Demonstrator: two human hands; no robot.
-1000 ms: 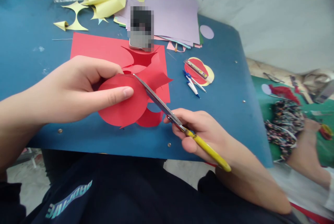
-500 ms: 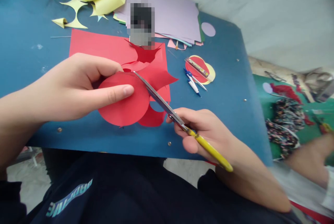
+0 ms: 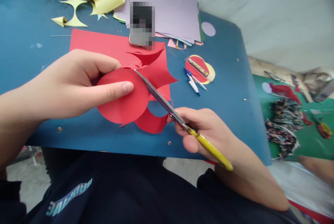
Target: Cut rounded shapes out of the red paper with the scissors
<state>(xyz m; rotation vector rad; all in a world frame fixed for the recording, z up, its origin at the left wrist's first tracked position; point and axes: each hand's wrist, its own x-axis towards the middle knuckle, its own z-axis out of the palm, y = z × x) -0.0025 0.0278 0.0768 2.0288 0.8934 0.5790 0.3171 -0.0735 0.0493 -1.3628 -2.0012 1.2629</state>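
Between the thumb and fingers of my left hand [image 3: 86, 88] is a round piece of red paper [image 3: 125, 105], its thumb lying flat across the face. My right hand [image 3: 203, 130] grips scissors [image 3: 208, 147] with yellow handles. Their blades look closed, or nearly so, and run along the upper right edge of the red round, with the tip close to my left fingers. A curling red offcut [image 3: 153, 123] hangs at the right of the round. Behind lies a larger red sheet [image 3: 99, 41] with cut, bent strips at its right side.
Yellow paper scraps [image 3: 106, 2] lie at the back left, near a stack of lilac paper [image 3: 172, 11]. A phone [image 3: 141, 39], partly blurred out, rests by the stack. Right of it are paper circles [image 3: 191, 62], a pen [image 3: 192, 84] and a lilac circle [image 3: 208, 29]. Another person's arm [image 3: 315, 168] shows at right.
The red offcut right of the round has swung slightly downward, and the strips behind have shifted, uncovering the phone's lower edge. My hands barely moved. The other person's arm has drawn back.
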